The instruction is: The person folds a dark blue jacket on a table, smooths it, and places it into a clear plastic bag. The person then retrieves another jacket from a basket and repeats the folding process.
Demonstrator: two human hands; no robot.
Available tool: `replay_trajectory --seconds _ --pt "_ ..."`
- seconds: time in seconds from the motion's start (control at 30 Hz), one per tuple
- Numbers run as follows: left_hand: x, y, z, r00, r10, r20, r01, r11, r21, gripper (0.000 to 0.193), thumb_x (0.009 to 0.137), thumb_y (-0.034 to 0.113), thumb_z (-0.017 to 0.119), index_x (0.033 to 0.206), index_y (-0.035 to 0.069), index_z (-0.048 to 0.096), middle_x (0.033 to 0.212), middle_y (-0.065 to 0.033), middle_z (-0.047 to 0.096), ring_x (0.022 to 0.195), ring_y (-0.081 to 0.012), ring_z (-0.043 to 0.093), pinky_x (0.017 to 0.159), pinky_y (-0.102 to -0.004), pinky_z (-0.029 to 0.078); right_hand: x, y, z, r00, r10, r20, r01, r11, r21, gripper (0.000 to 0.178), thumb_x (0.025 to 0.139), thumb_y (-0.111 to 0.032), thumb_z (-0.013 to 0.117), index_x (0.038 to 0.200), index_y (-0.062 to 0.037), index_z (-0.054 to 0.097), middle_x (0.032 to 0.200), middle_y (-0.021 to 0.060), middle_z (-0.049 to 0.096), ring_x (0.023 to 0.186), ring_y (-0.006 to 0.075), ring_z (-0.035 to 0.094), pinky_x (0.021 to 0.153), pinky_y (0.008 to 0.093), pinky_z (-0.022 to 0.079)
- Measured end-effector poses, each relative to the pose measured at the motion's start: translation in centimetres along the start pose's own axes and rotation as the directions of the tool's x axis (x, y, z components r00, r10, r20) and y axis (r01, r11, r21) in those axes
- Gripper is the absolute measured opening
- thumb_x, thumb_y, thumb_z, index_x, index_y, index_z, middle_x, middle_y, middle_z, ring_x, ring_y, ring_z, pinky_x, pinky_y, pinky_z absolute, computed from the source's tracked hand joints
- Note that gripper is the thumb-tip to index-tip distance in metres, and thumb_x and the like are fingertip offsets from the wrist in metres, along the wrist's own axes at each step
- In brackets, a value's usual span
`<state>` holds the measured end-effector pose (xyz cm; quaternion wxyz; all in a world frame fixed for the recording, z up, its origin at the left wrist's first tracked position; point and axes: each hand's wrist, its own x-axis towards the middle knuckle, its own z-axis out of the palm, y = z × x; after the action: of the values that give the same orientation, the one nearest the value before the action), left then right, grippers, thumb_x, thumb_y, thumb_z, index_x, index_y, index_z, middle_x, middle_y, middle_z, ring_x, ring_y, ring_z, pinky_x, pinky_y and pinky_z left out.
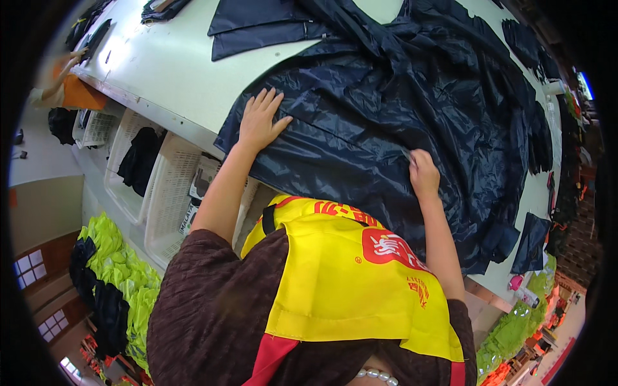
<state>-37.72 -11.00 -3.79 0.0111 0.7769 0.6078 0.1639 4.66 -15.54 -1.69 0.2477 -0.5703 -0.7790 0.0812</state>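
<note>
A large, shiny dark navy garment of thin fabric lies spread and wrinkled in front of me, its near edge hanging against my yellow apron. My left hand rests flat on its left part, fingers stretched out and apart. Further right, my right hand is closed, with thumb and forefinger pinching the fabric. A straight seam or fold line runs from near my left hand toward that pinch. The fingertips of the right hand are partly hidden, and small details there cannot be made out.
The pale worktable holds folded dark pieces at the far side and a small dark piece at right. White plastic baskets stand below its left edge. Neon-yellow garments are heaped at lower left. Another person's arm reaches in at far left.
</note>
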Motion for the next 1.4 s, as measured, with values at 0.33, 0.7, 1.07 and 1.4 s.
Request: replay_trajectory --seconds 0.33,0.7,1.07,1.4 --pt "-4.8 -1.6 -1.5 0.926 -0.307 -0.219 0.338 0.933 0.125 0.049 0.086 0.032 0.06 0.126 0.005 0.051 0.128 -0.0182 0.05 0.122 -0.0318 0.044 0.101 -0.0462 0.032 -14.7 1.7 -5.8 0.967 0.15 -0.206 -0.215 0.914 -0.345 0.024 0.082 -0.004 0.051 0.103 -0.0007 0.062 0.117 0.0146 0.06 0.102 0.0341 0.055 0.091 0.0412 0.041" --pt "-4.6 -5.8 -10.5 0.547 -0.513 0.662 0.825 0.198 -0.529 0.015 0.074 0.011 0.067 0.085 0.008 0.057 0.074 0.0036 0.055 0.058 -0.0065 0.047 0.048 -0.0207 0.035 -25.6 8.8 -6.5 0.728 0.521 -0.446 -0.685 0.534 -0.495 0.03 0.094 -0.018 0.048 0.119 -0.0071 0.059 0.125 0.0213 0.055 0.113 0.037 0.052 0.095 0.0414 0.041" --pt "-11.6 -9.6 -9.8 0.461 -0.366 0.808 0.851 -0.074 -0.519 0.009 0.088 0.016 0.064 0.09 0.007 0.062 0.074 0.0021 0.06 0.064 -0.0043 0.056 0.054 -0.0176 0.049 -25.6 9.5 -6.6 0.725 0.546 -0.42 -0.687 0.529 -0.498 0.032 0.096 -0.021 0.045 0.121 -0.0078 0.059 0.125 0.0185 0.056 0.116 0.0344 0.052 0.096 0.04 0.042" --pt "-14.2 -4.6 -5.6 0.416 -0.716 0.56 0.822 0.033 -0.569 0.037 0.084 0.042 0.066 0.094 0.007 0.058 0.088 -0.0048 0.061 0.084 -0.0159 0.061 0.067 -0.029 0.051 -25.5 9.5 -6.7 0.758 0.502 -0.417 -0.653 0.58 -0.487 0.031 0.094 -0.018 0.046 0.117 -0.0034 0.06 0.119 0.0205 0.059 0.112 0.0365 0.054 0.094 0.0409 0.043"
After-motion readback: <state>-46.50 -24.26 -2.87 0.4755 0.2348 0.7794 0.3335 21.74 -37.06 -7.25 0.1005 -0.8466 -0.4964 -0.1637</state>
